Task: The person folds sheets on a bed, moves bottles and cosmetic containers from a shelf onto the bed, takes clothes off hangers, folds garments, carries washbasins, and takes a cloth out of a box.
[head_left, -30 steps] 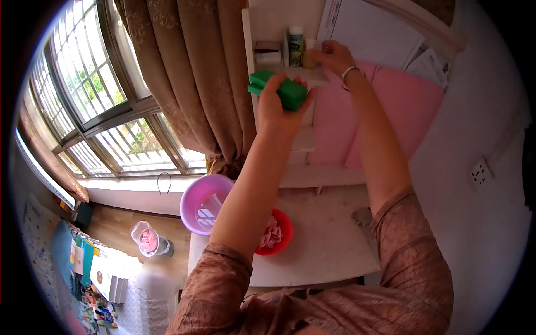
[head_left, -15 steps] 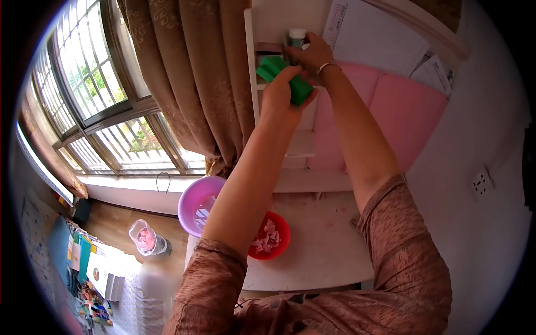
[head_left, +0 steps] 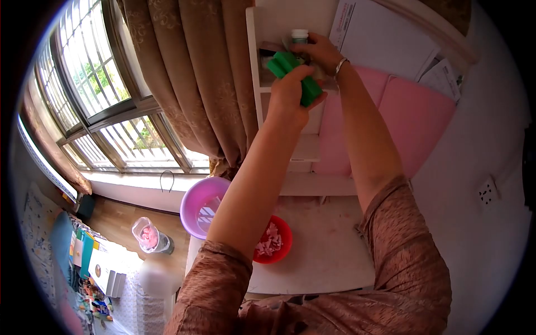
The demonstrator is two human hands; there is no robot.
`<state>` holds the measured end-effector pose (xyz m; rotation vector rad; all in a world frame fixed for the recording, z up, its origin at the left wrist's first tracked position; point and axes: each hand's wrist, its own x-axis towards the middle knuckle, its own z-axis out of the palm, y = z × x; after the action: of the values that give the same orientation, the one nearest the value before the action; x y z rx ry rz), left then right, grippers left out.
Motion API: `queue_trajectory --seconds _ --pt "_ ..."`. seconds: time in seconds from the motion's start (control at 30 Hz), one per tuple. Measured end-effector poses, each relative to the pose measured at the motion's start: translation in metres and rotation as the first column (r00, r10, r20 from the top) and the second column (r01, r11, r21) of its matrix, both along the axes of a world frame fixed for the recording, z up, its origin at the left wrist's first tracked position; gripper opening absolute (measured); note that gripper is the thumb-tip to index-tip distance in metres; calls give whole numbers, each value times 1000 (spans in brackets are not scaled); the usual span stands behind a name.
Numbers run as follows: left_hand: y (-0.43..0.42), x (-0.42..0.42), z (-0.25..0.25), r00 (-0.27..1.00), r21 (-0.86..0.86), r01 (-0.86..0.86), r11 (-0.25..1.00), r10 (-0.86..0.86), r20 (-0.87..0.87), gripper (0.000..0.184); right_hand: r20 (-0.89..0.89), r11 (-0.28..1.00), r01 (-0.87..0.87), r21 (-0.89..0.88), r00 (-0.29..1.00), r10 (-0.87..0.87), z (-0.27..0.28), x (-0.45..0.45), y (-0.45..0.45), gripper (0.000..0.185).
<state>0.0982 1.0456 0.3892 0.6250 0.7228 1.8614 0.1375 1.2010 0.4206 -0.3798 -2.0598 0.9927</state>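
My left hand point(head_left: 291, 96) is wrapped round a green block point(head_left: 309, 89) that looks folded or doubled, held up before the small white shelf point(head_left: 252, 56). Farther up, my right hand point(head_left: 321, 51), with a bracelet at the wrist, reaches into the shelf compartment beside a white-capped bottle point(head_left: 300, 37). Its fingertips are partly hidden behind the green block, so what they hold or touch is unclear. A dark-edged small box point(head_left: 268, 51) lies in the same compartment, left of the bottle.
Below my arms are a purple basin point(head_left: 195, 209) and a red bowl point(head_left: 282, 245) of pale pieces on the white table point(head_left: 324, 245). Pink panels point(head_left: 413, 117) and papers point(head_left: 385, 36) stand right of the shelf. A bin point(head_left: 149, 237) is on the floor, near a brown curtain point(head_left: 195, 72).
My right hand has moved left from the compartment's right side to beside the white-capped bottle. The green block has tilted more steeply and shifted slightly right with my left hand.
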Motion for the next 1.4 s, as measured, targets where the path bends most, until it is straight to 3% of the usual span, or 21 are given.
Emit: queue_trajectory --seconds 0.27,0.33,0.57,0.87,0.93,1.07,1.13,1.2,1.27,1.4 --pt "4 -8 -4 992 69 -5 998 13 -124 31 -86 989 -126 -81 989 119 -1 3 -19 30" --pt "3 -7 -4 992 79 -5 997 15 -127 30 -163 949 -234 -212 966 202 1 7 -29 29" --pt "6 -5 -9 988 115 -12 993 30 -154 25 -182 921 -299 -251 949 258 0 18 -33 30" --pt "13 -6 -13 962 69 11 998 9 -274 25 -154 966 -232 -111 965 214 -4 22 -26 31" --pt "14 -5 -16 967 77 9 997 10 -253 25 -219 988 -143 -51 967 128 -6 23 -24 29" --pt "19 -4 -22 959 124 30 992 6 -284 23 -351 979 -203 23 915 198 -11 27 -31 24" --pt "14 0 -22 951 146 44 988 4 -310 23 -431 985 -37 169 896 108 -13 30 -41 23" --pt "4 5 -24 943 163 51 985 6 -333 22 -471 978 52 200 881 49 -16 38 -57 23" --pt "-15 13 -28 914 275 112 955 10 -407 24 -490 936 206 284 871 -43 -19 54 -81 23" --pt "-79 24 -60 925 232 58 971 35 -379 24 -480 928 291 234 864 -150 -48 70 -154 30"
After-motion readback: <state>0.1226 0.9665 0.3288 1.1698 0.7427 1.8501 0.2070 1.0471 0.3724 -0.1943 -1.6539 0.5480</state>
